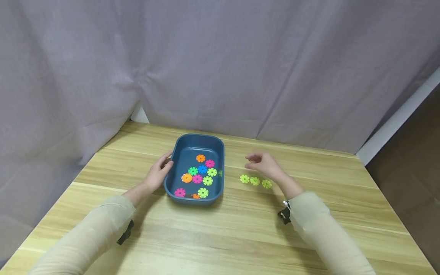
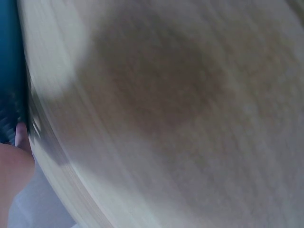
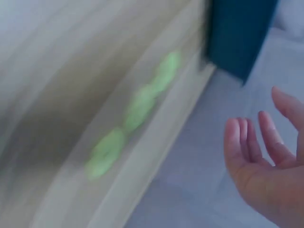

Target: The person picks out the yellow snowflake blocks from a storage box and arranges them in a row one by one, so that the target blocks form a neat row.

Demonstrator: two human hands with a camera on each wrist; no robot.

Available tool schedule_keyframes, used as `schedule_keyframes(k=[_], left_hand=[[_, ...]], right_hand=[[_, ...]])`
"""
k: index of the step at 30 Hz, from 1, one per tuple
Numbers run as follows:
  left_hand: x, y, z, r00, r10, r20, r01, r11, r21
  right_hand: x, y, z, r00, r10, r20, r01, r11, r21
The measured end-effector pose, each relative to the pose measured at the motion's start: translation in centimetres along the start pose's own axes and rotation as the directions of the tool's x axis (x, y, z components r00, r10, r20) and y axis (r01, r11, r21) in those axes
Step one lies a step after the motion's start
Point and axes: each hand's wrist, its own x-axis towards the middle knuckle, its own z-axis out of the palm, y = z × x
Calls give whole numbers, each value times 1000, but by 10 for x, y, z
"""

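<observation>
Handling of flat discs looks like the step in hand, with the right hand (image 1: 262, 164) working and the left hand (image 1: 156, 175) steadying the blue bin (image 1: 198, 141); doing it well calls for light fingertip pinches on a notched rim, one disc at a time, since such thin pieces probably slide or stick flat; best to keep the wrist and sleeve high over the row of three yellow-green discs (image 1: 254, 181), as a low pass could skew it; the bin wants only light pressure, or the mixed-colour discs (image 1: 197, 179) inside may shift. Right fingers: gently curved, thumb well apart from them in the right wrist view, nothing visible between; the hand hangs above the wooden table (image 1: 213, 236), just beyond the row and right of the bin, touching neither. Left fingers: fairly straight, laid against the bin's left side, thumb at the rim; contact seems light, no curl around the wall plainly shown; left wrist view catches only a sliver of that hand; a greenish patch on the bin's right inner wall, disc or reflection, cannot tell.
</observation>
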Motion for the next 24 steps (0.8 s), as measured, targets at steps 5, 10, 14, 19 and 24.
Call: schedule_keyframes(k=[5,10,14,19,24], left_hand=[[0,0,0,1000,-5,-1,5,1000,10],[0,0,0,1000,-12,0,12,1000,10],[0,2,0,1000,-5,-8,5,1000,4],[-1,4,2,1000,-10,-8,10,1000,-9],[-1,4,4,1000,-18,-9,18,1000,-18]], right_hand=[[9,-33,20,991,-119,57,110,984,143],[16,-55,39,964,-212,159,177,962,208],[23,-66,52,921,-251,296,202,962,185],[29,-72,66,845,-296,445,246,955,168],[31,-76,77,794,-287,536,279,955,98]])
